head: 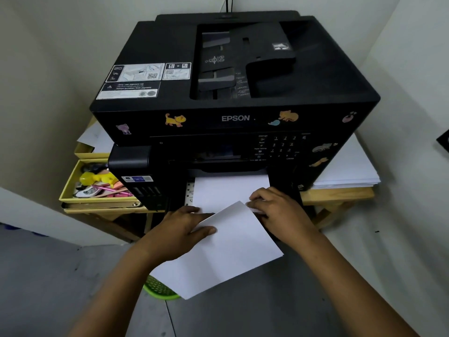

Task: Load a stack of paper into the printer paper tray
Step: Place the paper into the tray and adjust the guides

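A black Epson printer [233, 88] stands on a wooden table. Its paper tray [190, 193] is pulled out at the front, with white paper [226, 190] lying in it. My left hand [179, 227] holds a tilted stack of white paper [226, 251] by its left edge, thumb on top. My right hand [277, 210] pinches the stack's far right corner just above the tray. The near end of the stack hangs out over the floor.
A yellow box [70, 188] with pens and small items sits to the printer's left. A pile of white sheets [352, 171] lies on the table at the right. A green basket [160, 290] stands on the grey floor below the stack. Walls close in on both sides.
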